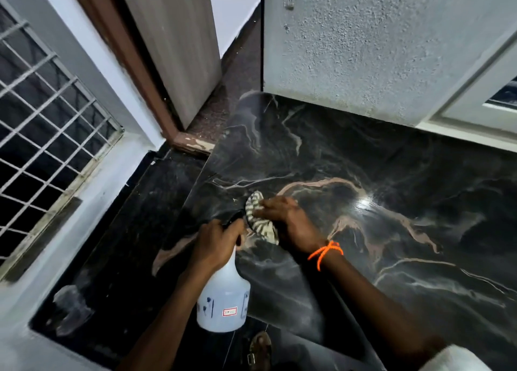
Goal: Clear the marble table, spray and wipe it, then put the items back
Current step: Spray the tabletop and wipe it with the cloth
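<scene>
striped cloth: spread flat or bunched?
Bunched: the striped cloth sits crumpled under the right hand on the black marble table.

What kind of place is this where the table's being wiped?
Probably a room in a home, by a doorway. A glossy black marble table stands against a rough painted wall, with a barred window on the left and a wooden door frame.
</scene>
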